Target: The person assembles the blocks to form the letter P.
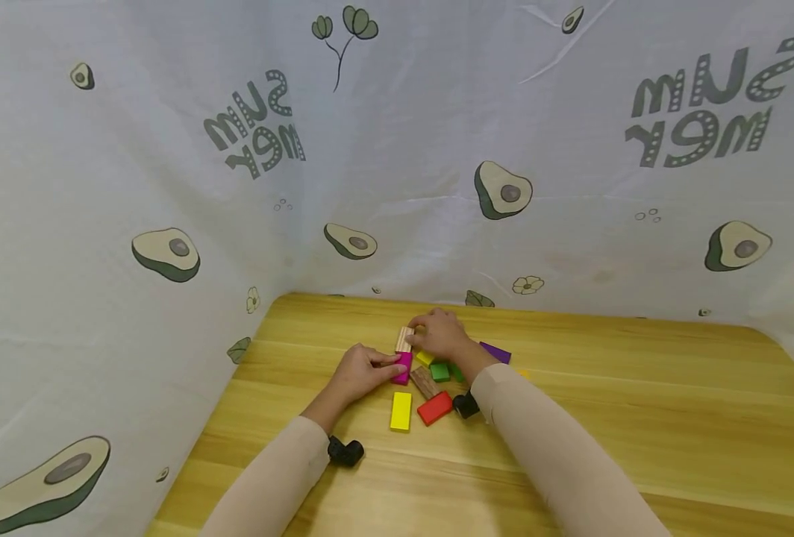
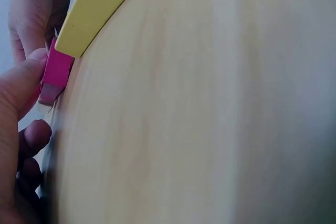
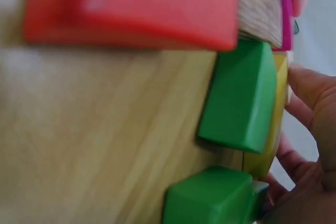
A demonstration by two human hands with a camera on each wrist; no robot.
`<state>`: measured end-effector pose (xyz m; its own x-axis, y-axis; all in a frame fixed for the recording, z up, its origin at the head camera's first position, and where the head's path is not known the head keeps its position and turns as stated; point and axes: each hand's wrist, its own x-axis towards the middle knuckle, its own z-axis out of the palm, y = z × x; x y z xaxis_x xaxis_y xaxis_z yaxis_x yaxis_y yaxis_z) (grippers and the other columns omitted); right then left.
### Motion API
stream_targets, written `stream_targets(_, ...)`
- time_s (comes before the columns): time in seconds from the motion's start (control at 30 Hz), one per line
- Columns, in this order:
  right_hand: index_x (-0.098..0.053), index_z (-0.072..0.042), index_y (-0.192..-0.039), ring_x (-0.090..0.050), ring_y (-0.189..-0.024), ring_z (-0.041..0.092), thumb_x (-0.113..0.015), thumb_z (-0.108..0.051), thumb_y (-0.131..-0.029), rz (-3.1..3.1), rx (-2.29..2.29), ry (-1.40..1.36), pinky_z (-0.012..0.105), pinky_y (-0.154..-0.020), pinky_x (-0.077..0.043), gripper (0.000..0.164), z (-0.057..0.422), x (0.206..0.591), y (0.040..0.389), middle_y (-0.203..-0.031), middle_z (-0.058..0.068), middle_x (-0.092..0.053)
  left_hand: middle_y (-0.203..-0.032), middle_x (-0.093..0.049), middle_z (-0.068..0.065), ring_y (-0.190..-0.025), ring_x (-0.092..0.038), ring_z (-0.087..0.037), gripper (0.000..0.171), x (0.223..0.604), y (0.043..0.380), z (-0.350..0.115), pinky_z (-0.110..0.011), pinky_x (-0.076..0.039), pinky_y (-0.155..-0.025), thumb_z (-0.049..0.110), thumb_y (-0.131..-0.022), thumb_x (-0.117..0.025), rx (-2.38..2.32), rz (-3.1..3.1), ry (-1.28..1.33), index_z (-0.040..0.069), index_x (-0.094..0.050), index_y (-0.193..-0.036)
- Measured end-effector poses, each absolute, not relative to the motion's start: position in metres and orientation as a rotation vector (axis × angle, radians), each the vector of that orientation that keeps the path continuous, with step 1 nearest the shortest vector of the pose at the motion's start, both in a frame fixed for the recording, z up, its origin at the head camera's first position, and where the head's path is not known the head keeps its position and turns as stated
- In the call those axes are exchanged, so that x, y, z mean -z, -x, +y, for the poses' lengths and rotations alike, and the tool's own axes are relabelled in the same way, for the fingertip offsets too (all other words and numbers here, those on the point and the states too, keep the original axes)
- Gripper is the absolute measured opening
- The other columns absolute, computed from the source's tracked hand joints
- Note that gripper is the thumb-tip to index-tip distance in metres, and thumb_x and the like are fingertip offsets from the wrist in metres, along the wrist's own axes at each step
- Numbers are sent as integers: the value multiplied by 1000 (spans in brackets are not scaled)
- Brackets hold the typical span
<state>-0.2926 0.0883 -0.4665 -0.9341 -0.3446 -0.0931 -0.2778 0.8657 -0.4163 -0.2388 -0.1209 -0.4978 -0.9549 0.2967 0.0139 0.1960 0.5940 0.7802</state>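
Note:
My left hand (image 1: 359,374) pinches a magenta block (image 1: 403,368) between thumb and fingers on the wooden table. Just beyond it, end to end in line, lies a pale striped wooden block (image 1: 404,340). My right hand (image 1: 442,335) holds that wooden block, thumb on its near right side and index finger at its far end. In the left wrist view, the left thumb presses the magenta block (image 2: 56,69), with a yellow block (image 2: 97,11) nearby. Beneath the right hand are a green block (image 3: 239,95) and a yellow piece (image 3: 268,145).
Nearer the body lie the yellow block (image 1: 401,412) and a red block (image 1: 434,408). A brown wooden block (image 1: 424,382) sits beside the magenta one. A purple block (image 1: 495,352) is right of the right wrist. A printed white curtain (image 1: 424,261) borders the table behind and left.

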Motion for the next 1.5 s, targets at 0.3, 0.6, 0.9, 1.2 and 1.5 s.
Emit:
stream_targets(0.3,-69,-16,-128,-54,-129,40,-61,-34,-102,2843,622,541,57,-115,-38,32,90,464,296,-129,15,-68,-104,-80,-8,-79,-63,-8,32,497,237,-117,-23,-51,-63,40,-86,-83,-1337,2711,-387,16,-82,-107)
stream_targets(0.6,-69,-13,-125,-54,-133,41,-60,-35,-102,2838,631,564,54,-121,-30,33,92,465,295,-95,7,-78,-100,-81,-7,-80,-65,-8,30,498,234,-112,-23,-52,-65,39,-85,-83,-1292,2802,-403,17,-82,-105)
stream_targets(0.9,-68,-12,-125,-54,-134,41,-60,-33,-102,2835,616,578,53,-122,-30,32,92,463,293,-103,9,-78,-99,-81,-6,-82,-65,-10,30,498,233,-111,-23,-52,-67,40,-85,-83,-1244,2849,-393,17,-83,-105)
stream_targets(1.2,-69,-13,-123,-43,-142,45,-61,-33,-102,2800,687,507,57,-121,-31,30,92,459,288,-106,10,-77,-80,-53,-2,-69,-45,-14,52,488,239,-113,-23,-35,-57,40,-89,-80,-1037,2851,-512,19,-69,-135)
stream_targets(1.5,-64,-13,-134,-37,-147,48,-56,-34,-104,2793,640,548,61,-124,-26,37,96,463,288,-121,14,-73,-87,-51,-6,-75,-47,-17,56,470,253,-109,-26,-38,-61,41,-91,-77,-812,2702,-492,27,-61,-144)
